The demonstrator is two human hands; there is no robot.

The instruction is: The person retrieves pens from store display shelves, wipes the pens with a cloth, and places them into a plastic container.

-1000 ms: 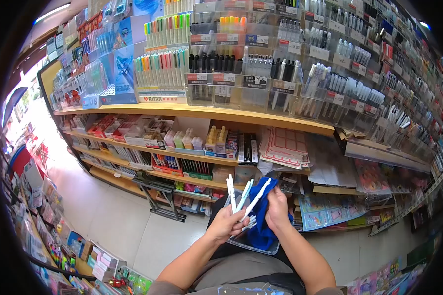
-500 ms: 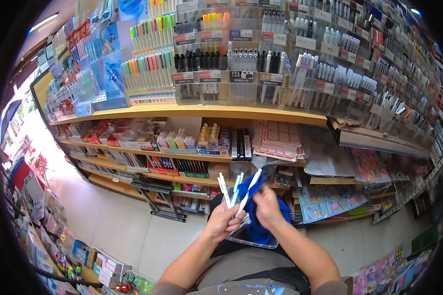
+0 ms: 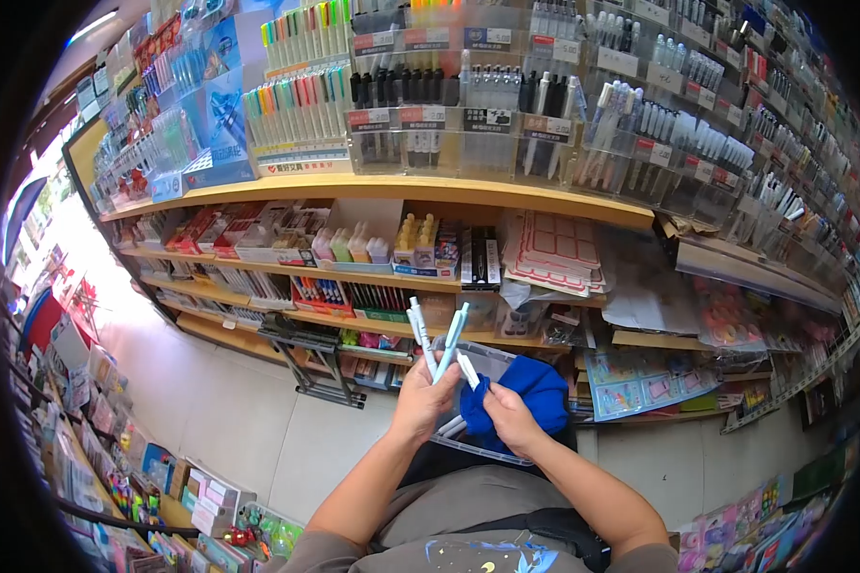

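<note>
Fingers wrapped round several pens, my left hand [image 3: 420, 401] holds white pens [image 3: 420, 329] and a light blue pen [image 3: 452, 336] with their tops pointing up. Close on its right, my right hand [image 3: 508, 416] grips a blue cloth [image 3: 537, 387], part of which is folded against a white pen [image 3: 468, 369]. The rest of the cloth hangs over a clear plastic bin [image 3: 487, 355] on my lap. More white pens [image 3: 452, 427] lie inside the bin, partly hidden by my hands.
Ahead stands a wooden shelf [image 3: 401, 185] with clear pen racks [image 3: 487, 143] above and boxes of stationery below. A folded black stool [image 3: 311, 358] leans at the lower shelves. Goods displays [image 3: 210, 497] stand at lower left, others at lower right.
My right hand and the cloth have moved down, from the upper part of a white pen to lower beside my left hand. The cloth now spreads to the right.
</note>
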